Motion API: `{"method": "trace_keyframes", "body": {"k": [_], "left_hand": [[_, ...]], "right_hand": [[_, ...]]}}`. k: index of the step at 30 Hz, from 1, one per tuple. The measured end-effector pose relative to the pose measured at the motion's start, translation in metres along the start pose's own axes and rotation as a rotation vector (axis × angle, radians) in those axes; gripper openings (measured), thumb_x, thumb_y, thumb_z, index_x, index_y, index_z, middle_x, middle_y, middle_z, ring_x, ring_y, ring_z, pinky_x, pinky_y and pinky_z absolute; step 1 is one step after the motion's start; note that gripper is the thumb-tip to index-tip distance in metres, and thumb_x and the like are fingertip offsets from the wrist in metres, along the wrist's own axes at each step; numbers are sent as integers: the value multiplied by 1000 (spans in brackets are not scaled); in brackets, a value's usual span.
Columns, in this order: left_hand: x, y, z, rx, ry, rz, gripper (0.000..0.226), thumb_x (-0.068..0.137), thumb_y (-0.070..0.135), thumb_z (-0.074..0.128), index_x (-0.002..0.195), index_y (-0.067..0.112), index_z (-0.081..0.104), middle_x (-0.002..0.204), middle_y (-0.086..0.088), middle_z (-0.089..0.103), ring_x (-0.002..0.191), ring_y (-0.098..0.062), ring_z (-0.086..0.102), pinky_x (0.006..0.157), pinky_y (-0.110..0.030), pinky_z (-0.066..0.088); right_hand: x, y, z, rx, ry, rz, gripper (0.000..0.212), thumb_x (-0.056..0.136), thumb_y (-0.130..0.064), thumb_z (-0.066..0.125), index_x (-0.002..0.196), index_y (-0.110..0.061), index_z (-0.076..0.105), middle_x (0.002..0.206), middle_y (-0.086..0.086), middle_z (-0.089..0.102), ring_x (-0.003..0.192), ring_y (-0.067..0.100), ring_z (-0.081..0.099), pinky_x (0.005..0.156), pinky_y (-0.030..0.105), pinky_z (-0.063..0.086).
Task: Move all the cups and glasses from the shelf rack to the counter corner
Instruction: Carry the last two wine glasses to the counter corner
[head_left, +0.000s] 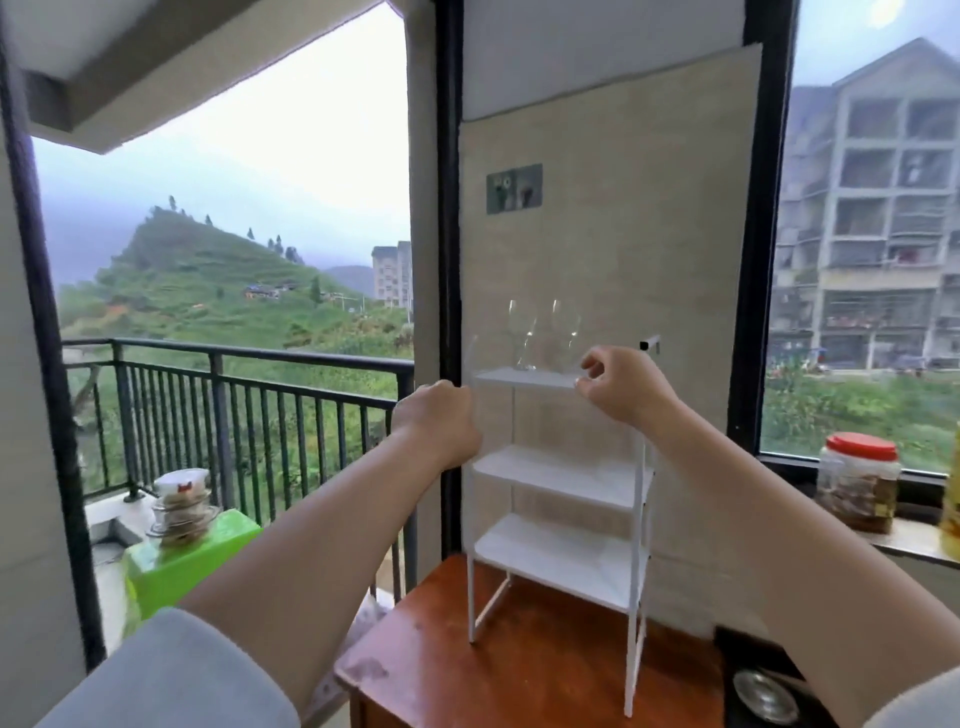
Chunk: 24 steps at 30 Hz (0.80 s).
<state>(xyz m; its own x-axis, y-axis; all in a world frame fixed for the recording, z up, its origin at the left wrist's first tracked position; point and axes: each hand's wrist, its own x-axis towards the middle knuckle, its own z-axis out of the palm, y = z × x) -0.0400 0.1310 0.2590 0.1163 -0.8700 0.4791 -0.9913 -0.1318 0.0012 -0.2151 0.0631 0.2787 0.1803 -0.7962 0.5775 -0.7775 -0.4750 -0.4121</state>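
While both hands (436, 415) (618, 384) hover: two upright wine glasses (522, 332) atop rack (561, 473).

The shelf rack (561, 475) looks like matt white painted metal. Two glasses (543, 332) on its top shelf are clear, thin glass. The counter (519, 670) is reddish-brown wood with a smooth, slightly glossy finish.

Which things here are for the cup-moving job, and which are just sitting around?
For the job: two wine glasses on the top shelf, white rack, left hand, right hand.

Just sitting around: red-lidded jar, green box, stacked dishes, wooden table.
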Motion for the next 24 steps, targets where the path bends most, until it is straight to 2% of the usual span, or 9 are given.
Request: {"method": "trace_keyframes", "body": {"k": [6, 13, 16, 19, 24], "left_hand": [[76, -20, 32, -191, 30, 56, 33, 85, 21, 48, 117, 12, 52, 119, -10, 56, 108, -29, 54, 74, -32, 43], [173, -13, 53, -386, 108, 127, 45, 84, 28, 54, 127, 14, 47, 125, -9, 57, 114, -26, 53, 88, -35, 46], [220, -1, 61, -501, 122, 117, 46, 83, 27, 55, 125, 11, 47, 123, -10, 58, 110, -27, 54, 85, -34, 45], [264, 12, 75, -630, 115, 64, 45, 83, 26, 56, 124, 8, 45, 119, -13, 57, 100, -27, 55, 75, -31, 42], [326, 22, 102, -879, 29, -62, 40, 88, 17, 46, 124, 1, 40, 127, -18, 50, 114, -33, 50, 76, -28, 35]], "right_hand": [[72, 10, 32, 68, 116, 119, 29, 83, -15, 56, 109, -3, 63, 108, 15, 68, 104, 30, 59, 77, 24, 37], [167, 29, 66, 129, 150, 237, 39, 84, -17, 56, 121, -4, 55, 125, 16, 60, 116, 32, 53, 92, 33, 42], [202, 38, 78, 140, 189, 263, 42, 85, -21, 56, 121, 0, 54, 126, 18, 60, 118, 34, 53, 94, 35, 43], [233, 44, 88, 169, 280, 292, 40, 84, -22, 57, 115, 5, 55, 121, 23, 62, 112, 35, 56, 91, 37, 45], [279, 61, 109, 219, 271, 420, 54, 80, -22, 62, 126, 2, 44, 123, 21, 57, 119, 34, 52, 99, 38, 43]]}}
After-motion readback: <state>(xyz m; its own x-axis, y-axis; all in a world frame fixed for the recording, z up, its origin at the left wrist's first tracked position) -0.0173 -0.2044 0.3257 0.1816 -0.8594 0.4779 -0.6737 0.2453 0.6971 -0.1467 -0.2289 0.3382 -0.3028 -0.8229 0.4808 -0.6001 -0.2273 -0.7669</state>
